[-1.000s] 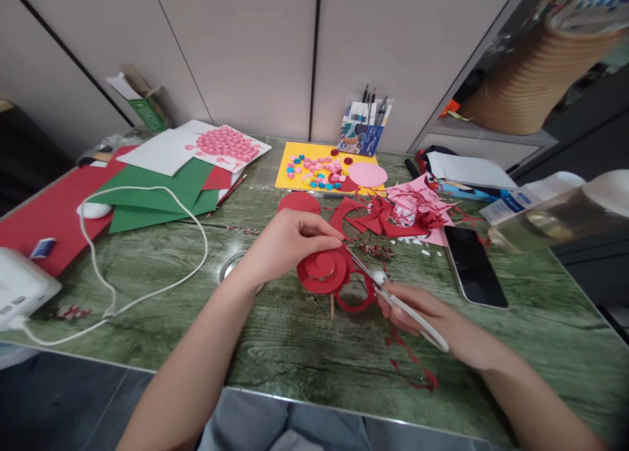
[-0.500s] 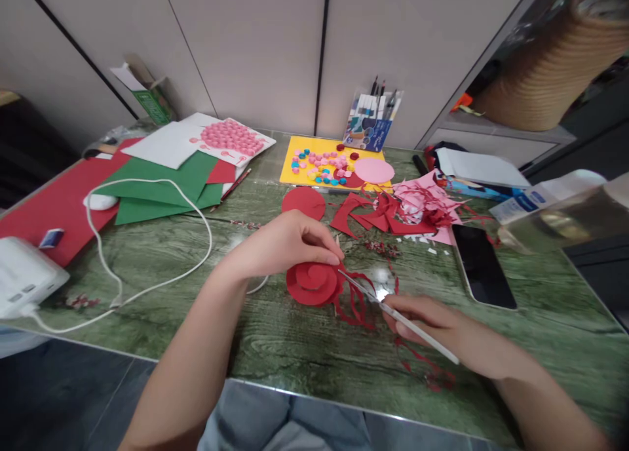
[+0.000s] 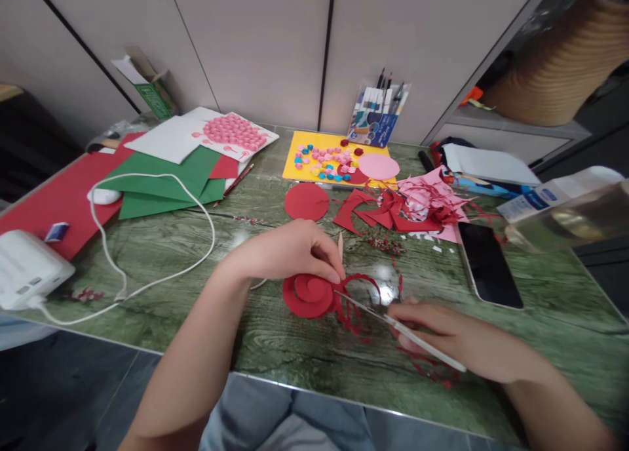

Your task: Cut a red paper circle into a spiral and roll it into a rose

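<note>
My left hand [image 3: 299, 253] is closed, with thumb and fingers pinching the upper right edge of a red paper spiral [image 3: 308, 296]. The spiral is cut from a disc and is held above the table. In my right hand [image 3: 437, 336] is a pair of white-handled scissors [image 3: 422, 341], their thin metal blades at the spiral's right edge. Narrow wavy red paper strips [image 3: 366, 278] curl beside the blades, and more lie under my right hand. Just beyond my left fingers lies a wooden pencil [image 3: 341, 242], partly hidden. A whole red paper disc [image 3: 306, 202] lies behind that hand.
Red and pink paper scraps [image 3: 422, 205] lie behind, beside a phone [image 3: 491, 265]. Yellow paper [image 3: 295, 151] carries small coloured paper balls and a pink disc [image 3: 379, 166]. At left are green sheets [image 3: 162, 176], a white cable [image 3: 212, 241] and a white charger [image 3: 32, 271].
The spiral and my left hand have shifted slightly down in view. The scissors and my right hand have moved slightly down and right. The red strip loop now stands more open.
</note>
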